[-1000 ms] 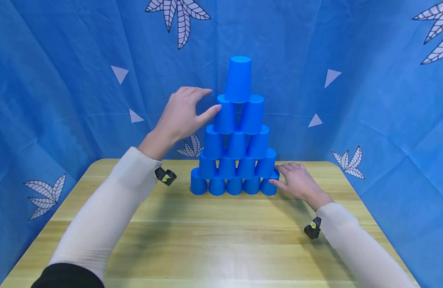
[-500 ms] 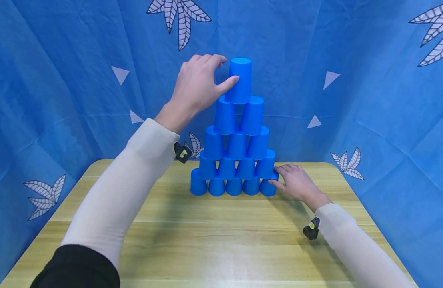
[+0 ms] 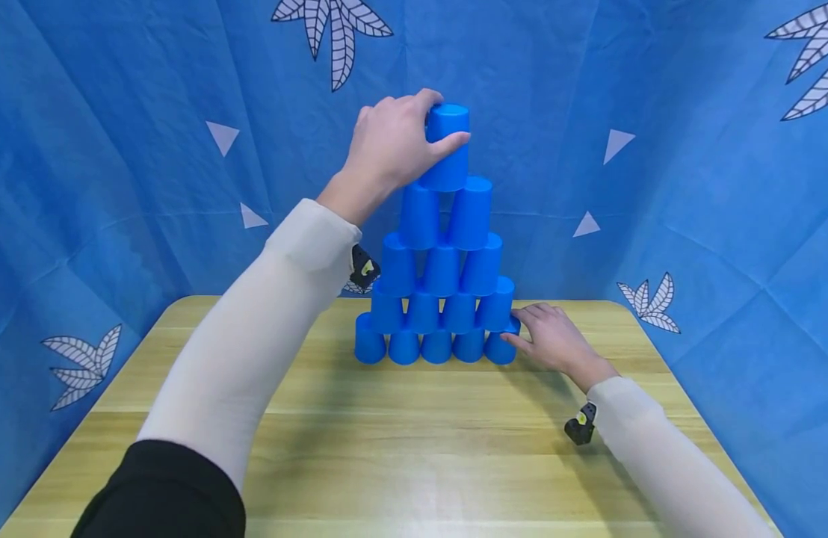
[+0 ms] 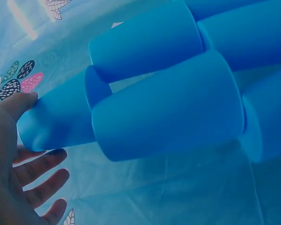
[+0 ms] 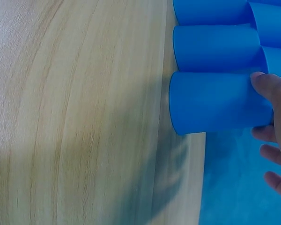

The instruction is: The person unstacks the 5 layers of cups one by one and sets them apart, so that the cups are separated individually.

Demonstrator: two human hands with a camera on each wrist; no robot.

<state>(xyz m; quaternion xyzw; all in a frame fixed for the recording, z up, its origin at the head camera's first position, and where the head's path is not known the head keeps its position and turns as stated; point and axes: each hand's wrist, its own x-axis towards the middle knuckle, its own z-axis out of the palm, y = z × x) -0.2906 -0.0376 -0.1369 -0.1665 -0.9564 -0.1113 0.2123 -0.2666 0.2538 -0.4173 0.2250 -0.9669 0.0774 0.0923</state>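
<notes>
While my head view takes in the whole pyramid of blue cups (image 3: 441, 299) on the wooden table (image 3: 400, 441), my wrist views show only pieces of it. My left hand (image 3: 394, 146) is curled around the top cup (image 3: 448, 146), thumb across its front and fingers over the far side; from the left wrist that cup (image 4: 61, 119) looks like a smooth, plain blue cone lying against my thumb, with my fingers (image 4: 37, 171) spread loosely behind it, so how firm the grip is I can only guess. My right hand (image 3: 555, 340) rests on the table at the pyramid's lower right corner, fingers nearly straight and touching the end cup of the bottom row (image 3: 501, 347). The right wrist view shows what the head view cannot: my thumb (image 5: 271, 89) pressed on that cup's side (image 5: 215, 108). All the cups stand mouth down, in rows of five, four, three, two and one, so nothing is inside them that I can see.
</notes>
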